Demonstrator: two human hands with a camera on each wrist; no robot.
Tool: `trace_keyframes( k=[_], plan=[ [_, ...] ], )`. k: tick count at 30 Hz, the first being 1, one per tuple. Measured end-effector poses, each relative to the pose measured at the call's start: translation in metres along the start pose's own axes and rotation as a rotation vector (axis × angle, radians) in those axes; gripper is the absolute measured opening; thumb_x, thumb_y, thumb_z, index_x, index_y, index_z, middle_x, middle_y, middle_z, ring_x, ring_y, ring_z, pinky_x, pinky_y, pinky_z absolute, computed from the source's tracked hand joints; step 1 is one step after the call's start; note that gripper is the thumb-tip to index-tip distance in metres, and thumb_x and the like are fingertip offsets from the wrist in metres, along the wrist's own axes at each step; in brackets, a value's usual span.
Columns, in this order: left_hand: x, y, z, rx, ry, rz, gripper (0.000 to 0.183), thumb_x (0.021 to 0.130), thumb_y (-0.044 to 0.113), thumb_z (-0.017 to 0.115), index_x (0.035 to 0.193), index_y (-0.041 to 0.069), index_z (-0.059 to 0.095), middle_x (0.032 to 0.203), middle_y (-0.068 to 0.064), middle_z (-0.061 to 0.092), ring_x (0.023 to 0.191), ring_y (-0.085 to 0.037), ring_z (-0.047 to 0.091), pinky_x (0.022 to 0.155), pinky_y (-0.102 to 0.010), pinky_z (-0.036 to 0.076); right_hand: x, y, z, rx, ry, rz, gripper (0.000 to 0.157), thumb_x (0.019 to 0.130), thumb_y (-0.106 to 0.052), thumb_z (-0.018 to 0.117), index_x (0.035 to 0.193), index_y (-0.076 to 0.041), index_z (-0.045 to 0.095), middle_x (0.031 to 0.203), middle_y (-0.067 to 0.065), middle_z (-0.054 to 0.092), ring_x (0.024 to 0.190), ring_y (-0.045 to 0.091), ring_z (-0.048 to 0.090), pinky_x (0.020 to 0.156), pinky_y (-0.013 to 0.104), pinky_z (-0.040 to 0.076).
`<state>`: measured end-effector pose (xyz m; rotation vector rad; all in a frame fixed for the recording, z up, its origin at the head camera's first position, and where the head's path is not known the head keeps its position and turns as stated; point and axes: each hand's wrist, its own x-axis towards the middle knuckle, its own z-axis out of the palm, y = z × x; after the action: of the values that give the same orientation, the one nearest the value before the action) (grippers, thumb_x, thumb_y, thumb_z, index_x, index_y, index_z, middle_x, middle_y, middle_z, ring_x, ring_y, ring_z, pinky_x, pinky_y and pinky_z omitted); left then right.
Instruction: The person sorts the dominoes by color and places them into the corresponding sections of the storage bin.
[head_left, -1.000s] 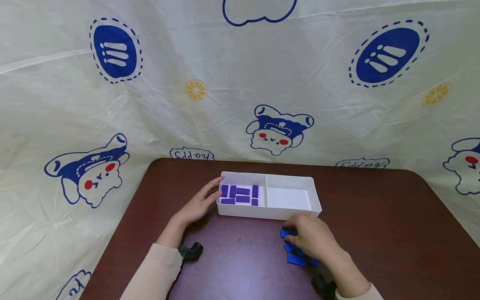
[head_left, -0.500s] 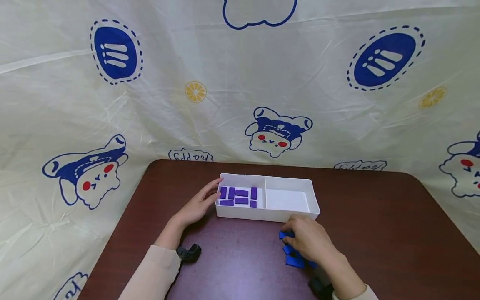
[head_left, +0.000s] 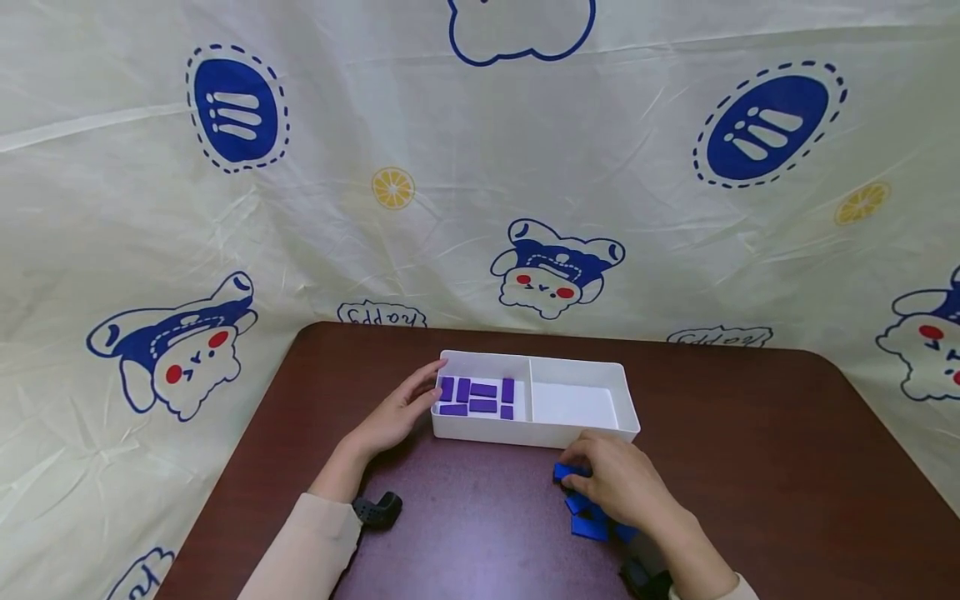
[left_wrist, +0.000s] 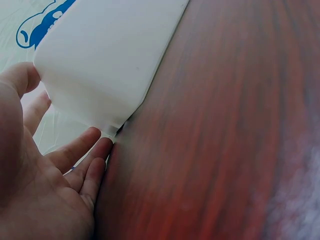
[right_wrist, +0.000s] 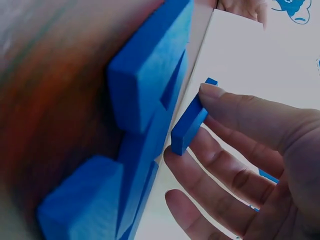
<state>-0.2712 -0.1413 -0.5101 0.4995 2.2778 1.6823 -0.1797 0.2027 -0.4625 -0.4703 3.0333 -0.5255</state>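
My right hand point(head_left: 618, 479) pinches a small blue rectangular block point(right_wrist: 190, 125) between thumb and fingers, just in front of the white box. Beneath and beside that hand lie several more blue blocks point(head_left: 589, 528), partly overlapping, large and near in the right wrist view. At the left end of the white two-compartment box point(head_left: 495, 430), my left hand point(head_left: 386, 421) rests with extended fingers. Its fingertips touch the end wall point(left_wrist: 95, 100), some at the upper edge, others low by the tabletop. Several purple blocks point(head_left: 483, 406) lie flat in the box's left compartment.
A divider point(head_left: 531, 392) separates the box's compartments; the right one shows its bare white floor. Both stand on a dark reddish-brown wooden table point(head_left: 750, 467). A pale printed sheet point(head_left: 645, 167) hangs behind the table's far edge. Each wrist wears a black device point(head_left: 379, 510).
My right hand, with the blue block, has edged slightly left and closer to the box. My left hand stays at the box's end. The head view has shifted a little.
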Motion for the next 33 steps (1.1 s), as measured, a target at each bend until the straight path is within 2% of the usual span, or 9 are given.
trace_keyframes(
  k=[9, 16, 29, 33],
  plan=[
    [-0.001, 0.0, 0.001, 0.008, 0.016, -0.007, 0.054, 0.11, 0.033, 0.05, 0.161, 0.036, 0.033, 0.165, -0.014, 0.036, 0.151, -0.035, 0.038, 0.123, -0.059, 0.032, -0.001, 0.002, -0.004, 0.016, 0.021, -0.007, 0.016, 0.082, -0.024, 0.088, 0.095, -0.026, 0.079, 0.091, -0.015, 0.07, 0.082, 0.007, 0.06, 0.071, 0.032, 0.049],
    [-0.002, 0.001, 0.001, 0.007, 0.023, -0.017, 0.052, 0.11, 0.037, 0.051, 0.159, 0.042, 0.034, 0.165, -0.011, 0.037, 0.151, -0.033, 0.038, 0.123, -0.059, 0.032, -0.001, 0.001, -0.007, 0.048, 0.014, 0.006, 0.015, 0.083, -0.025, 0.088, 0.096, -0.028, 0.079, 0.092, -0.016, 0.07, 0.082, 0.005, 0.061, 0.071, 0.03, 0.05],
    [-0.003, 0.0, 0.001, -0.001, 0.02, -0.017, 0.052, 0.11, 0.037, 0.051, 0.158, 0.043, 0.035, 0.164, -0.011, 0.038, 0.151, -0.032, 0.037, 0.123, -0.058, 0.032, -0.002, 0.0, -0.013, 0.073, 0.026, -0.007, 0.015, 0.086, -0.026, 0.086, 0.098, -0.029, 0.079, 0.094, -0.016, 0.069, 0.08, 0.005, 0.06, 0.067, 0.027, 0.047],
    [-0.002, 0.0, 0.001, -0.002, 0.019, -0.014, 0.052, 0.11, 0.037, 0.051, 0.159, 0.042, 0.035, 0.164, -0.012, 0.037, 0.152, -0.032, 0.037, 0.123, -0.058, 0.031, -0.003, 0.001, -0.017, 0.078, 0.042, -0.025, 0.014, 0.086, -0.027, 0.085, 0.098, -0.03, 0.079, 0.089, -0.017, 0.067, 0.078, 0.003, 0.056, 0.065, 0.025, 0.044]
  ],
)
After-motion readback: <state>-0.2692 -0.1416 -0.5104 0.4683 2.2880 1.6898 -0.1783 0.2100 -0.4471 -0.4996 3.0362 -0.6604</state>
